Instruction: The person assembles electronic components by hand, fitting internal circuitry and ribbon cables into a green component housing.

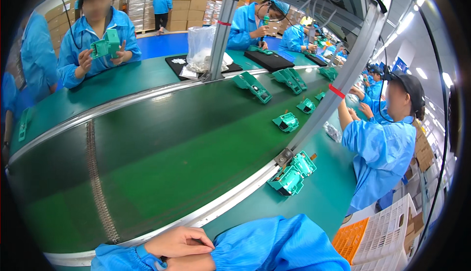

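Observation:
At the lower edge my forearms cross in blue sleeves. My left hand lies over my right wrist, its fingers loosely bent and close together, with nothing seen in them. My right hand is below it, pointing left; its fingers are cut off by the frame edge or hidden. Nearest to my hands are two green plastic housings on the green bench top, against the conveyor's metal rail.
Several green housings lie on the green conveyor belt. A grey post rises at its near side. Across, a person holds a green housing. To the right another person works close by, above orange and white crates.

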Available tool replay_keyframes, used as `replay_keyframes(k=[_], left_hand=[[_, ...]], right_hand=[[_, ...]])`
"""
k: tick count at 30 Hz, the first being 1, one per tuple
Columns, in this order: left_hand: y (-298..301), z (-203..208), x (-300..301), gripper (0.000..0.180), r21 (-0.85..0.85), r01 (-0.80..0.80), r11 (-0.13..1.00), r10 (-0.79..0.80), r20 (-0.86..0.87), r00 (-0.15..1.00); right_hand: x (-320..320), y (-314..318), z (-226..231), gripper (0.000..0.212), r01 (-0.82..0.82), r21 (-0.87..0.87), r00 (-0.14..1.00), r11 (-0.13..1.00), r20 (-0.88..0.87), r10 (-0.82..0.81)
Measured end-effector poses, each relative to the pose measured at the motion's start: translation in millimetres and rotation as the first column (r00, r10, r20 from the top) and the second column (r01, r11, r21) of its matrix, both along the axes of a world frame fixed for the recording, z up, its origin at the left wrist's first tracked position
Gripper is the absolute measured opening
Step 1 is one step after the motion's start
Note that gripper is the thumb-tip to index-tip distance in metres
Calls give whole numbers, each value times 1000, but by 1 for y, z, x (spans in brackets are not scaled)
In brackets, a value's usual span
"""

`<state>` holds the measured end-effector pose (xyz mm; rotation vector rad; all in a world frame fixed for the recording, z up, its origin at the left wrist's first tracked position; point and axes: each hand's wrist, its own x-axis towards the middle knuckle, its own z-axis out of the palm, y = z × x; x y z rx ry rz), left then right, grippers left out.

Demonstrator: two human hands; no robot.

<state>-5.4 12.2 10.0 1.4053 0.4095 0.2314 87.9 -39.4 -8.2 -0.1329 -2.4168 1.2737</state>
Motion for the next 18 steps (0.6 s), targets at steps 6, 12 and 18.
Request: replay_keyframes(k=[6, 12, 18], left_hand=[[-1, -6, -4, 13, 51, 26, 998, -29, 55, 998], [0, -5, 4, 17, 43, 50, 998, -53, 76, 996], [-1, -9, 1, 17, 77, 18, 997, -26, 97, 995]], right_hand=[[1, 0, 4, 17, -10, 56, 999, 998, 34, 9], [0, -1, -11, 20, 64, 122, 998, 991, -9, -63], [3, 2, -1, 22, 9, 204, 991, 979, 129, -36]])
